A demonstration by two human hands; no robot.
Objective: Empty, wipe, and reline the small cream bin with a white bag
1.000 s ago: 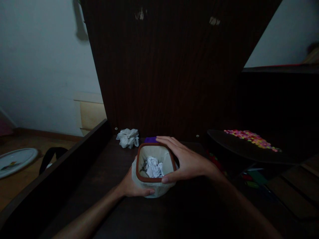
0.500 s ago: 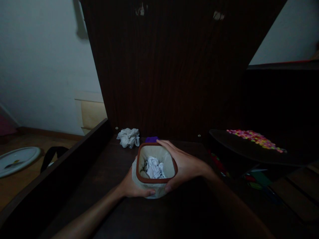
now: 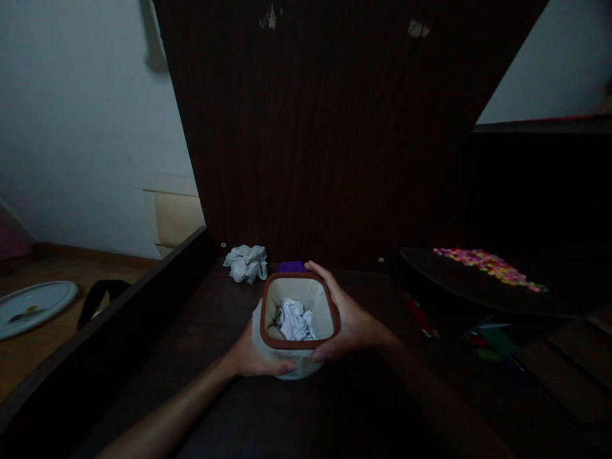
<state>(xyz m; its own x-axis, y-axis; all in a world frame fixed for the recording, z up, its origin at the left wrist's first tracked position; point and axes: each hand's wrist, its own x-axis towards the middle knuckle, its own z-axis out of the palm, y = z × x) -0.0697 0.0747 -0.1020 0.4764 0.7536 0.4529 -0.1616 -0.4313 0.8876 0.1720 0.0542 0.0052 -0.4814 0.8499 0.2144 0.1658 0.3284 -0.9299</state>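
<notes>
1. The left hand (image 3: 251, 357) cups the near-left side of a bin (image 3: 296, 345), thumb across its front; the right hand (image 3: 351, 322) curves around its right side. Both touch it, neither being nearer.
2. The bin stands upright between the palms, opening upward; its brown rim is roughly square, with no clear long axis. Whether its base rests on the dark surface (image 3: 176, 357) is hidden.
3. Crumpled paper (image 3: 295, 320) lies inside.
4. Just behind sit a purple item (image 3: 291, 266) and, leftward, a crumpled bag (image 3: 246, 263).
5. A dark upright panel (image 3: 325, 146) blocks the far side.
</notes>
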